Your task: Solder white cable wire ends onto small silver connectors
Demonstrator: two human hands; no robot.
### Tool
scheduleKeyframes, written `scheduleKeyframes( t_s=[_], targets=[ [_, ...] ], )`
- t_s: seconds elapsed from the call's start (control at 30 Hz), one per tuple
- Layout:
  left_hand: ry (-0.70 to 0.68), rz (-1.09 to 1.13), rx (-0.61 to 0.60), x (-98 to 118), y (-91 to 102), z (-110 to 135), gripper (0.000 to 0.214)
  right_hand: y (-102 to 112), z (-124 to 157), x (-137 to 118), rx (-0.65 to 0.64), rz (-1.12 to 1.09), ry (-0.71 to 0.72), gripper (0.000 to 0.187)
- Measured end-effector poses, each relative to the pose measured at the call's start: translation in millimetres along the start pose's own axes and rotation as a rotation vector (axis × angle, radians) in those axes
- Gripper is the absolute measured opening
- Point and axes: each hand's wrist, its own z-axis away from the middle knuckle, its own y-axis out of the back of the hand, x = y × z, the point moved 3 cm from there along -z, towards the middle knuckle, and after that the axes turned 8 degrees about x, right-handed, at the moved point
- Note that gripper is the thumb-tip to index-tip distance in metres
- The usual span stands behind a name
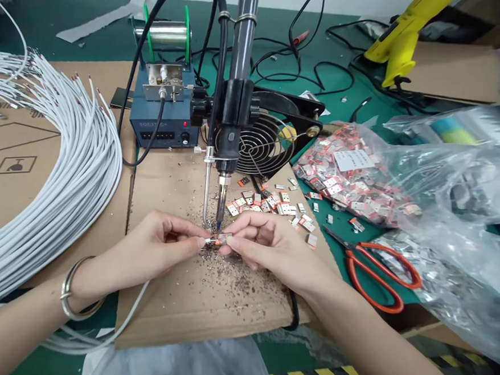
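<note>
My left hand (pixel 168 242) pinches the end of a white cable (pixel 132 311) between thumb and forefinger. Between the thumb and fingers of my right hand (pixel 264 241) is a small USB connector (pixel 225 239) with an orange part. Cable end and connector meet just under the tip of a soldering iron (pixel 221 204), which is clamped upright in a stand. A thin metal feed tube (pixel 207 193) comes down beside the tip. Whether the tip touches the joint I cannot tell. Dark solder specks (pixel 243 285) litter the cardboard (pixel 168 307) below.
Loose USB connectors (pixel 283 208) lie right of the iron, near a bulging bag of them (pixel 347 169). Orange-handled scissors (pixel 375 270) rest at the right. Behind stand a fan (pixel 266 143) and a blue solder feeder (pixel 163 119). A thick white cable bundle (pixel 89 159) curves along the left.
</note>
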Motion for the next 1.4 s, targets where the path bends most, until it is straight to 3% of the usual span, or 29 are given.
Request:
scheduleKeyframes(
  t_s=[0.57,1.1,1.4],
  targets=[
    [-0.026,-0.107,0.029,-1.0,-1.5,-2.9,0.031,-1.2,-0.3,0.2,0.03,0.042,-0.014,0.019],
    [-0.267,-0.323,0.133,-8.9,2.9,0.6,0.029,-0.6,0.7,-1.3,0.024,0.079,0.002,0.022],
    [-0.22,-0.3,0.126,-4.9,2.4,1.9,0.029,0.3,1.6,0.1,-0.004,0.034,0.038,0.022]
  ],
)
